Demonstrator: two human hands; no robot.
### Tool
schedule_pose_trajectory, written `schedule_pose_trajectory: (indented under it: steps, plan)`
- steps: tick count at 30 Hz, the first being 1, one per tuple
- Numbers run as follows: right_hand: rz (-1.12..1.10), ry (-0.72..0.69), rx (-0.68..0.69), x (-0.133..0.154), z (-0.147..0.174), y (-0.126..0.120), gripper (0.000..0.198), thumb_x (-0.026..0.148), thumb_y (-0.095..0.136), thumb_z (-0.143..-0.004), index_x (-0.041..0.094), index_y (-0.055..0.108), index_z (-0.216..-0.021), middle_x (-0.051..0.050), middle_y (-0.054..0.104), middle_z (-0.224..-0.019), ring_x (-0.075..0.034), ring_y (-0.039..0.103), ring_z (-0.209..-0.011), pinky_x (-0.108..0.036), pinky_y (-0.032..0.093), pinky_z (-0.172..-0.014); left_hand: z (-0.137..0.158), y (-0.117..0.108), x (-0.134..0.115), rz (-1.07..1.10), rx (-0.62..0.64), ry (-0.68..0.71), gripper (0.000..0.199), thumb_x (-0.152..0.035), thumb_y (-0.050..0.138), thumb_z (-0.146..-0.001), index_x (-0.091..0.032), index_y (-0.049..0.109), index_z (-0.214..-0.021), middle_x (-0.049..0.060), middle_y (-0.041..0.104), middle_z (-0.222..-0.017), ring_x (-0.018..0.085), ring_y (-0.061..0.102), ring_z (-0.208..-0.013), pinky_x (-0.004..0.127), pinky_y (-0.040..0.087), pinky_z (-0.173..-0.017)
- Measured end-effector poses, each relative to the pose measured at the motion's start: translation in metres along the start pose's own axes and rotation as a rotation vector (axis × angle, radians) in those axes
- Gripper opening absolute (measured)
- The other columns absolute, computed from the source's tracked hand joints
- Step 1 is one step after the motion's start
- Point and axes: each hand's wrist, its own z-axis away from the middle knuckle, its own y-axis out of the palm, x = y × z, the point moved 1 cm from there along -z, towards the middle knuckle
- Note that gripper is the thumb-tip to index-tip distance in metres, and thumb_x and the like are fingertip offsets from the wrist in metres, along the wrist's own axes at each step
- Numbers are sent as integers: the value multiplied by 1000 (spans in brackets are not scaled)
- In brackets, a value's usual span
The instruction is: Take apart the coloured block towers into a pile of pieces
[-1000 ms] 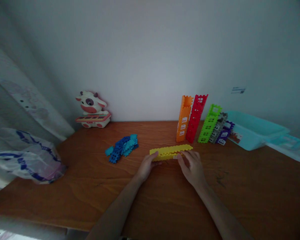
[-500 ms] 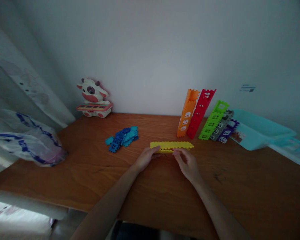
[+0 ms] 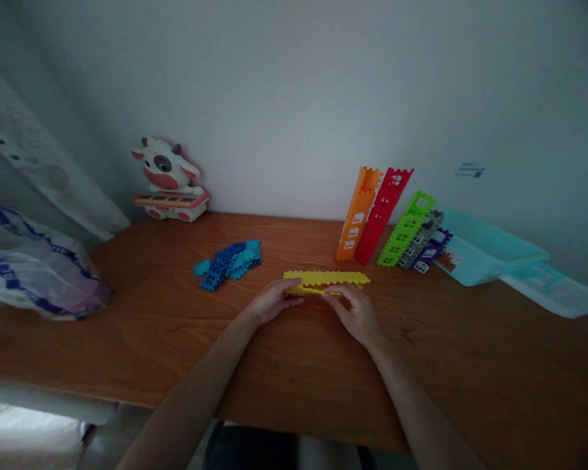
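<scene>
A long strip of yellow interlocking toy tiles [image 3: 328, 277] lies sideways on the table, with notched edges and a second yellow layer showing below its near edge. My left hand [image 3: 273, 300] is closed on the strip's left end, thumb on top and fingers beneath. At the near edge, right of the middle, my right hand [image 3: 355, 313] pinches the yellow pieces between thumb and fingers. The fingers partly hide the lower yellow layer, so how the layers join cannot be made out.
Blue tiles [image 3: 230, 263] lie piled to the left. Orange [image 3: 357, 219], red [image 3: 385, 215] and green [image 3: 406, 230] tile towers stand at back right, beside grey and purple ones. A turquoise bin [image 3: 490, 251], a cow keyboard toy [image 3: 169, 183] and a plastic bag [image 3: 39, 267] are farther out.
The camera view has shifted slightly. My right fingers have moved along the near edge of the yellow strip, and more of its lower layer shows between my hands. Both hands keep hold.
</scene>
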Motion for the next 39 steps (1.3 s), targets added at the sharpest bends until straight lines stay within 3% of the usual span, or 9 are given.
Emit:
schedule_pose_trajectory:
  steps: [5,8,11,16,20,25,29,36,39]
  plan:
    - [62,20,-56,3,0,3,15,32,58,-97,23,70,-100,-7,76,-95,-23,72,-86,-38,58,-79,-6,1,9,-147,22,136,49,-54,79,-76,-15,75,-106,12,71,-122,26,65,-110,35,55,-91]
    - [105,43,-78,3,0,7,18,33,55,-98,22,69,-102,-8,76,-97,-23,73,-87,-37,59,-78,-10,0,13,-257,-64,244,54,-63,75,-74,-15,76,-99,9,74,-109,25,67,-104,35,53,-95]
    - [212,-1,-66,5,2,8,23,34,53,-100,21,70,-106,-10,77,-101,-23,74,-89,-37,59,-80,-11,0,12,-328,-154,317,57,-65,73,-74,-14,75,-98,9,74,-100,25,68,-97,36,53,-93]
    - [466,-103,-133,11,1,5,27,37,54,-99,19,73,-103,-11,78,-95,-28,73,-85,-43,59,-80,-5,4,8,-374,-156,404,54,-63,71,-77,-16,74,-103,10,73,-109,25,65,-103,35,52,-92]
    - [287,-56,-177,12,0,5,27,36,54,-99,18,73,-106,-12,76,-100,-26,73,-91,-41,59,-84,-4,3,7,-408,-175,438,51,-62,70,-79,-16,75,-100,9,72,-107,25,65,-101,35,51,-91]
    - [-60,238,-202,9,1,11,26,41,61,-94,21,75,-100,-9,78,-99,-25,73,-92,-41,58,-87,1,3,3,-624,-173,584,39,-55,64,-88,-19,76,-98,8,69,-109,24,62,-105,34,47,-100]
    - [-186,382,-192,7,0,12,29,50,68,-86,22,78,-87,-8,78,-89,-27,73,-83,-42,59,-80,6,7,1,-794,-124,697,31,-49,63,-91,-22,76,-95,10,64,-116,24,59,-113,36,45,-106]
    - [-235,446,-266,-1,1,14,35,55,72,-80,21,79,-86,-8,78,-88,-26,73,-81,-40,58,-77,12,9,-1,-911,-38,746,24,-44,72,-85,-20,78,-85,13,56,-127,27,57,-117,39,47,-103]
    - [-186,400,-256,-3,3,15,34,54,70,-84,21,78,-89,-8,77,-90,-26,72,-83,-41,56,-79,13,10,-3,-920,-25,773,23,-42,72,-85,-21,78,-89,13,56,-129,27,56,-118,39,46,-104]
